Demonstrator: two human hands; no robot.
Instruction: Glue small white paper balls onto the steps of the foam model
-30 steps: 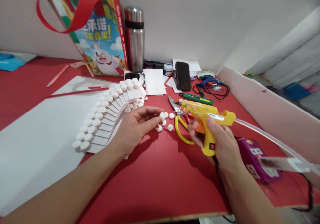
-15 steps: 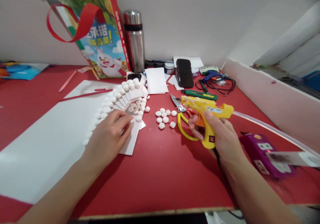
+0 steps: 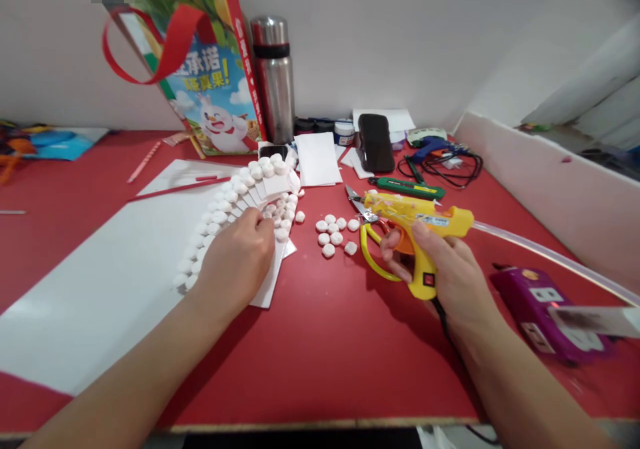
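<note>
My right hand [image 3: 453, 269] grips a yellow hot glue gun [image 3: 403, 203], fingers around its handle and orange trigger, nozzle pointing left. A clear glue stick [image 3: 545, 249] sticks out of its back. Scissors [image 3: 369, 245] with yellow handles lie behind the gun. My left hand [image 3: 237, 255] is closed over a curved white card model [image 3: 273, 185] edged with rows of white pebble-like pieces [image 3: 215, 217]; its fingertips are hidden, so what they hold cannot be made out. Several loose white pieces [image 3: 330, 228] lie between my hands.
White board [image 3: 100, 289] lies under the model at left. Behind stand a gift bag [image 3: 215, 82], a steel flask [image 3: 275, 79] and a phone [image 3: 375, 143]. A green utility knife [image 3: 410, 187] lies beyond the gun. A purple power strip [image 3: 543, 309] sits at right.
My left hand has moved slightly up and right and turned over the model, hiding its fingertips. The glue gun stays in my right hand. The view has shifted a little.
</note>
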